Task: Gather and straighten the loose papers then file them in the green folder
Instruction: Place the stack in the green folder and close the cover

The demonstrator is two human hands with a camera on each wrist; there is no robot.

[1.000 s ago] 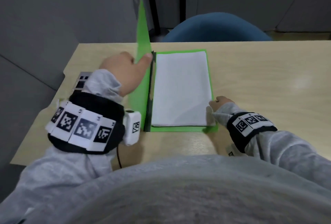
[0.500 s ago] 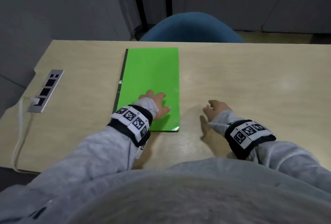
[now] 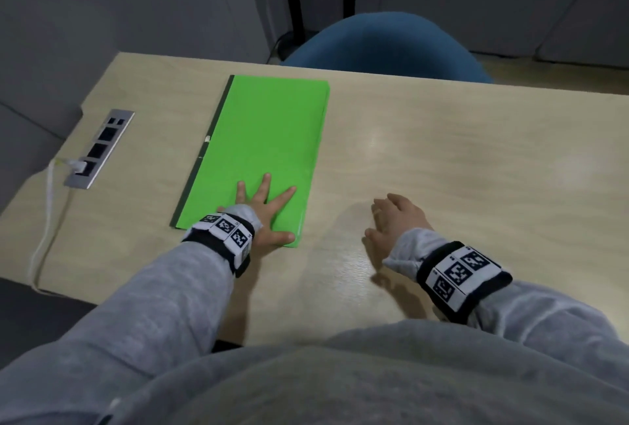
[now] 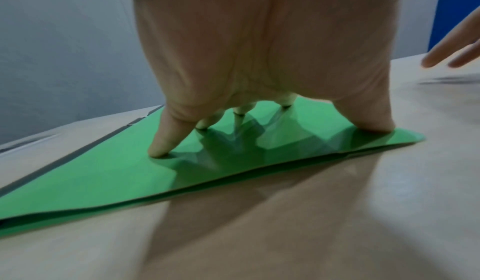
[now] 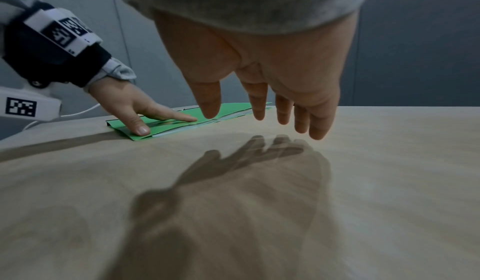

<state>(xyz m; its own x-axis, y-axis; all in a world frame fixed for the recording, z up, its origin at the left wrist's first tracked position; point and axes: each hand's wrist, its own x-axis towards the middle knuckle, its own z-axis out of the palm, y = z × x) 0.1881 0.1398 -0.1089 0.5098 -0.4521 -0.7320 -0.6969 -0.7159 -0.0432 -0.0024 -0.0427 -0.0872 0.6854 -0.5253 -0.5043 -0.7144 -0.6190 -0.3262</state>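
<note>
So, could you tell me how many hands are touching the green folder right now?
1. The left hand presses spread fingers on the closed green folder near its front edge; the right hand hovers over bare table, beside it.

Grey sleeves (image 3: 163, 292), black marker-tagged wristbands (image 3: 463, 275)

Wooden table (image 3: 442, 159) bears closed green folder (image 3: 265, 138).

A second back the green folder (image 3: 262, 152) stood open, its cover held upright by the left hand (image 3: 263, 210) and the white papers showing; then the cover swung shut and that hand spread flat on it. The right hand (image 3: 394, 220) left the folder's corner and hovered over the desk (image 3: 459, 159).
</note>
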